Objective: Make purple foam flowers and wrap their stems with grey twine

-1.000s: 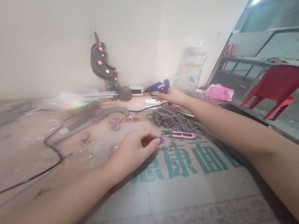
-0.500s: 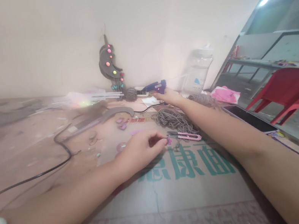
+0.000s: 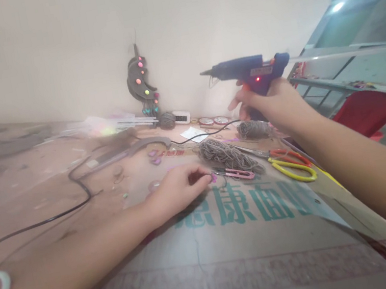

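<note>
My right hand (image 3: pixel 270 98) grips a blue hot glue gun (image 3: pixel 239 67) raised above the table, its nozzle pointing left and a small red light lit. A clear glue stick (image 3: pixel 327 56) juts from its back. Lower down, my left hand (image 3: pixel 182 189) pinches a small purple piece (image 3: pixel 214 178) between thumb and fingertips; its exact shape is too small to tell. Just right of those fingertips lie pink-handled thread snips (image 3: pixel 240 173), beside a heap of grey cord (image 3: pixel 227 156). Orange and yellow scissors (image 3: pixel 293 171) rest under my right forearm.
A grey crescent ornament with coloured balls (image 3: pixel 139 81) leans on the white wall. The black cable (image 3: pixel 35 224) crosses the table at left. A grey yarn spool (image 3: pixel 253 129), a white timer (image 3: pixel 181 116) and purple bits (image 3: pixel 155 160) lie around. A red chair (image 3: pixel 370 111) stands right.
My right hand has lifted the glue gun from the back of the table, up and to the right. The scissors now show. My left hand stays almost where it was.
</note>
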The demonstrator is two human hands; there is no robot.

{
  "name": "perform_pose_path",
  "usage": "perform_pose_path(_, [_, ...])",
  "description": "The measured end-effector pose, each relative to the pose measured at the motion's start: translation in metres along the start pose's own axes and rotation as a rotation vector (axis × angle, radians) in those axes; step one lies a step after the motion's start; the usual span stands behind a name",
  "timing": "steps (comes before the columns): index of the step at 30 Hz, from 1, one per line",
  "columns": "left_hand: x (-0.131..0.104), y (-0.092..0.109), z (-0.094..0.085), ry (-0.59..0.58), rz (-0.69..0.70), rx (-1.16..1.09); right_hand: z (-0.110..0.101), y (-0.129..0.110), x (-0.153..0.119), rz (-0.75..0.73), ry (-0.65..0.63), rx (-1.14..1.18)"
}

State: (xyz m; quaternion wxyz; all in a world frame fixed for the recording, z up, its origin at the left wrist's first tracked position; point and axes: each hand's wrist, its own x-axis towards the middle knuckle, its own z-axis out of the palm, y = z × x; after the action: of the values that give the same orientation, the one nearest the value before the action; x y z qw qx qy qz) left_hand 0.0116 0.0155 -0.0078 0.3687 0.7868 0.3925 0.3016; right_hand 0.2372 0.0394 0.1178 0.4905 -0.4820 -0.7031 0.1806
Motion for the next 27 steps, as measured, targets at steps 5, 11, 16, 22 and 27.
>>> perform_pose_path(5, [0.001,0.004,-0.001,0.021,-0.016,0.010,0.000,0.025,-0.033,0.054,-0.026,-0.010])
perform_pose_path(11, [0.003,-0.006,-0.004,-0.044,0.130,0.174,0.005,0.032,-0.047,0.088,-0.028,0.051])
perform_pose_path(16, [0.001,-0.012,-0.001,-0.103,0.205,0.368,0.006,0.021,-0.023,-0.092,0.031,0.184])
perform_pose_path(22, [0.016,0.004,-0.045,-0.031,0.009,0.342,0.006,0.004,-0.001,-0.204,0.086,0.241])
perform_pose_path(27, [0.052,0.009,-0.101,-0.107,-0.084,0.551,0.007,-0.011,0.013,-0.258,0.092,0.307])
